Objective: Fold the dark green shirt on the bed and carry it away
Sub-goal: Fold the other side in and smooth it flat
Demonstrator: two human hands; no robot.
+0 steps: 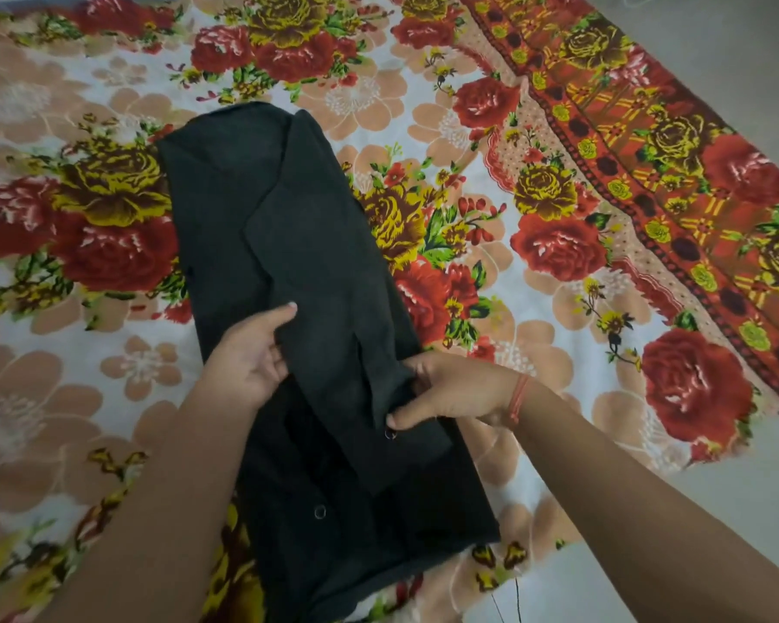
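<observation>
Head view. Forearms enter from the near edge of the bed, nearest the lens. Left hand: fingers curled, pinching the left edge of a folded-over panel of the dark green shirt. Right hand, red thread band at the wrist: closed on the panel's lower end beside a snap button. Shirt: lies as a long narrow strip on the floral bedsheet, running from the near edge toward the bed's middle; sides appear already turned in. Judged progress: lengthwise folds done or being finished; crosswise fold, lifting and carrying away remain.
</observation>
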